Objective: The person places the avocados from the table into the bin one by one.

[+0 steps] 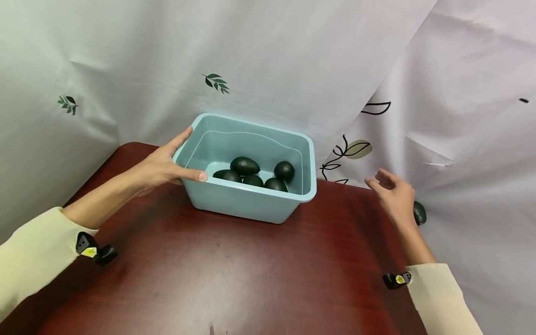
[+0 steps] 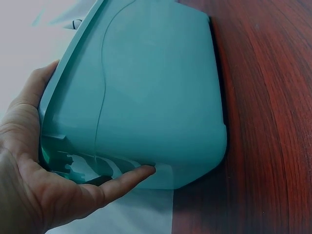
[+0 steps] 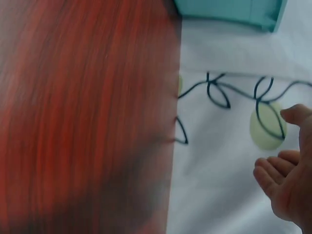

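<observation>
A light blue plastic bin (image 1: pixel 247 204) stands at the back of the table. Several dark green avocados (image 1: pixel 244 166) lie on its floor, some partly hidden by the front wall. My left hand (image 1: pixel 161 165) holds the bin's left end, thumb along the near rim and fingers at the far side; the left wrist view shows the hand (image 2: pixel 53 190) spread around that end. Over the table's right edge, my right hand (image 1: pixel 395 193) hovers with loosely bent fingers and nothing in them. Another avocado (image 1: pixel 420 213) shows just beyond the right wrist, partly hidden by it.
The dark red wooden table (image 1: pixel 234 270) has its right edge below my right arm. A pale cloth (image 1: pixel 268 60) printed with leaves hangs behind the table and down its right side.
</observation>
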Tool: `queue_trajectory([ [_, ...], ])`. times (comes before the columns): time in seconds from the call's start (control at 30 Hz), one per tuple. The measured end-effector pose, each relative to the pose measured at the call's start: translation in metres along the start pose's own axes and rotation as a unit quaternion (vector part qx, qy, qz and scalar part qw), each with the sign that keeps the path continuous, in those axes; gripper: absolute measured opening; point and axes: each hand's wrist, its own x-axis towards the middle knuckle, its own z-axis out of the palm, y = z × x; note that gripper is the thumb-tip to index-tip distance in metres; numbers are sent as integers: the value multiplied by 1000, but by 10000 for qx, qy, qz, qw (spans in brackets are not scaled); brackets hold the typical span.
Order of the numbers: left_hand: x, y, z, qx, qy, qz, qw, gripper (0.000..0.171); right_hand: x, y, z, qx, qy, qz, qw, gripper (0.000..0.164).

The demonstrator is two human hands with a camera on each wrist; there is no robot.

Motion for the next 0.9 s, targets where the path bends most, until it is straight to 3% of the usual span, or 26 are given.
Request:
queue_trajectory([
  [0.2, -2, 1, 0, 10, 9, 33, 10000, 133, 4, 24, -22, -601, 276, 529, 9964, 70],
  [0.5, -2, 0, 0, -98, -28, 55, 9999, 133, 5, 63, -41, -1647, -168, 193, 9860, 75],
  [0.7, -2, 0, 0, -36, -21, 23, 10000, 134, 4, 78, -52, -1716, -430, 491, 9830, 78],
  [0.9, -3, 1, 0, -109, -40, 52, 9999, 134, 3, 86, -61, -1799, -418, 842, 9792, 81],
])
